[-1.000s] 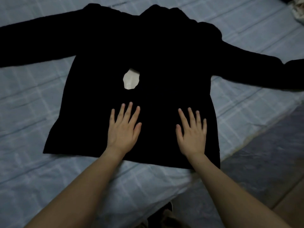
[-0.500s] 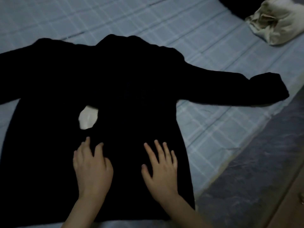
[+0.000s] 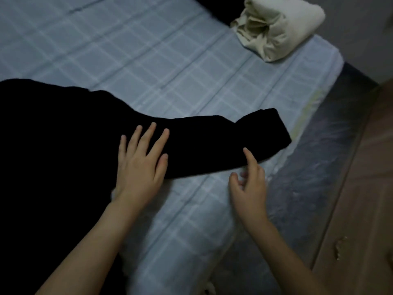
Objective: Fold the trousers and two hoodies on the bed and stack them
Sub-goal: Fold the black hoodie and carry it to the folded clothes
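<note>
Your left hand (image 3: 141,165) lies flat on black hoodie (image 3: 53,145), fingers straight and spread, palm where sleeve (image 3: 212,141) begins. Your right hand (image 3: 249,184) sits at sleeve's near edge: index fingertip touching cloth, other fingers loosely curled, gripping nothing. Hoodie spread on checked bed (image 3: 170,71), sleeve reaching toward mattress edge. Cream bundle (image 3: 280,26) at far corner.

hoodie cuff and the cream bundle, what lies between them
Only bare checked sheet between the hoodie cuff and the cream bundle, seen in the head view.
</note>
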